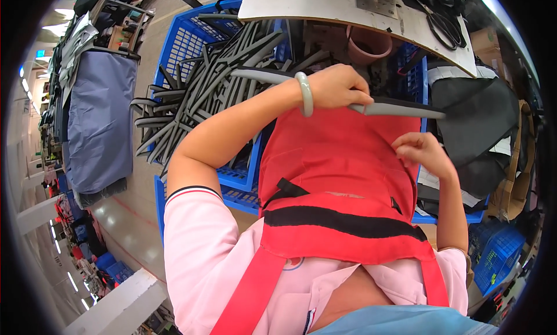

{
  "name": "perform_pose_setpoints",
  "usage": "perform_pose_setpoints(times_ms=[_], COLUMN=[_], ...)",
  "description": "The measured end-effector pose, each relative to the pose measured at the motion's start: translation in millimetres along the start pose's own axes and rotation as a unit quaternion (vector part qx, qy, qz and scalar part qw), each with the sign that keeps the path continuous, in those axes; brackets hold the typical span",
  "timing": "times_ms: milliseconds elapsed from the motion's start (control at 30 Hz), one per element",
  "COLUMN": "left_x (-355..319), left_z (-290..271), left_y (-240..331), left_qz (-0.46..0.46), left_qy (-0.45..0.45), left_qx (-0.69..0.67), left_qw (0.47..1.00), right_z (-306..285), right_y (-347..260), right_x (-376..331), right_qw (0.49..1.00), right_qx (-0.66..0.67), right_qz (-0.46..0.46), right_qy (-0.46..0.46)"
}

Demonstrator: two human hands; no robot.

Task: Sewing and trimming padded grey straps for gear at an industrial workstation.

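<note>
My left hand (342, 86), a pale bangle on its wrist, is closed around a long grey strip with a black edge (400, 109). The strip runs left past my wrist and right beyond my fingers, level with the top of my red apron (342, 155). Lower down on the right, my right hand (426, 152) hovers by the apron's side, apart from the strip. Its fingers are loosely bent, with nothing visible in them. To the left, a heap of similar grey and black strips (223, 82) fills a blue plastic crate (169, 47) and hangs over its edge.
A white tabletop (301, 4) spans the far side, with black-handled scissors (444, 30) on it. Beneath it stands a pink bucket (370, 44). Black sheet pieces (478, 111) lie at right beside a cardboard box (516, 161). A grey-blue cloth cover (101, 120) hangs at left.
</note>
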State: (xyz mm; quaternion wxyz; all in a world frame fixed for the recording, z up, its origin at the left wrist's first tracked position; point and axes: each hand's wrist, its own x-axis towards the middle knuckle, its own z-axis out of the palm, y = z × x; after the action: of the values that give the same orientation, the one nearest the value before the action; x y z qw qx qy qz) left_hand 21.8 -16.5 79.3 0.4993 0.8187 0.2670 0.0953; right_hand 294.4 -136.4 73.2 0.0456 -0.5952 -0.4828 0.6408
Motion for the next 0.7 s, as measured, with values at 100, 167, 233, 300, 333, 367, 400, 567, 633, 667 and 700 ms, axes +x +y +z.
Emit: perform_pose_setpoints(times_ms=[100, 167, 233, 300, 333, 367, 400, 567, 633, 667, 700], left_x=[3.9, 12.5, 20.8, 22.8, 21.2, 18.4, 17.2, 36.3, 49.6, 57.0, 64.2], left_z=[1.9, -2.9, -12.7, -33.5, -44.8, -52.7, -59.8, -65.7, -69.0, -71.1, -76.8], left_y=[25.5, 42.6, 56.3, 63.0, 64.1, 64.4, 63.5, 56.3, 53.3, 51.3, 49.1], left_qz=[-0.009, -0.004, -0.011, -0.021, -0.038, -0.063, -0.071, 0.166, 0.130, 0.115, 0.096], left_qy=[-0.031, -0.059, -0.049, -0.063, -0.087, -0.065, -0.039, 0.213, 0.237, 0.270, 0.257], left_qx=[-0.077, -0.172, -0.216, -0.263, -0.312, -0.306, -0.234, 0.289, 0.289, 0.287, 0.258], left_qw=[0.997, 0.983, 0.975, 0.963, 0.945, 0.948, 0.969, 0.919, 0.919, 0.912, 0.926], right_z=[18.0, 14.2, 10.2, -0.1, -6.0, -16.4, -27.5, -66.2, -82.7, -90.0, -95.4], right_y=[-42.2, -69.9, -87.2, -92.9, -93.1, -93.4, -93.9, -107.8, -116.3, -119.8, -122.7], right_x=[-18.5, -13.1, -0.1, 9.6, 13.7, 15.3, 15.7, 32.4, 40.9, 44.8, 48.9], right_qw=[0.847, 0.820, 0.867, 0.905, 0.914, 0.875, 0.859, 0.749, 0.739, 0.714, 0.722], right_qx=[-0.239, -0.202, -0.152, -0.090, -0.093, -0.170, -0.259, -0.396, -0.420, -0.440, -0.442], right_qz=[-0.406, -0.444, -0.409, -0.371, -0.353, -0.381, -0.323, -0.359, -0.330, -0.333, -0.324], right_qy=[0.248, 0.301, 0.242, 0.189, 0.176, 0.246, 0.300, 0.393, 0.411, 0.431, 0.422])
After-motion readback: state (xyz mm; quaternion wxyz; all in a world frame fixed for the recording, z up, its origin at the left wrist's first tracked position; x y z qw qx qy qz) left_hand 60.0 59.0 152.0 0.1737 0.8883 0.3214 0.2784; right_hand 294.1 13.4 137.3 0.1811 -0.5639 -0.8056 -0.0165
